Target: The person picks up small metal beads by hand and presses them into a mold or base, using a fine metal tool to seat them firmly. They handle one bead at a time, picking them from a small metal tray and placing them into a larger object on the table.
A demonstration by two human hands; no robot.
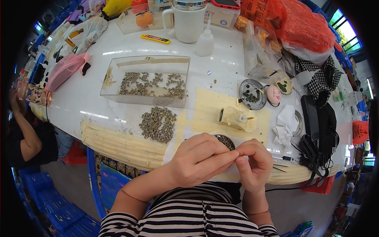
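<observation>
My left hand (203,160) and my right hand (254,164) meet fingertip to fingertip at the table's near edge. Both are closed in a pinch; whatever is between the fingertips is too small to make out. Just behind them sits a round metal dish (233,140) of small greyish pieces, partly covered by my fingers. To the left, a pile of small metallic-looking pieces (158,124) lies on the table. Beyond it a clear rectangular box (146,98) holds many more like them. A tape-wrapped block (239,118) with a short stick in it stands behind the dish.
A round dish of dark pieces (252,103), a pink round object (273,94) and crumpled tissue (283,134) lie to the right. Farther back are a white mug (189,23), squeeze bottle (205,42) and yellow cutter (155,39). Another person's arm (25,130) shows at far left.
</observation>
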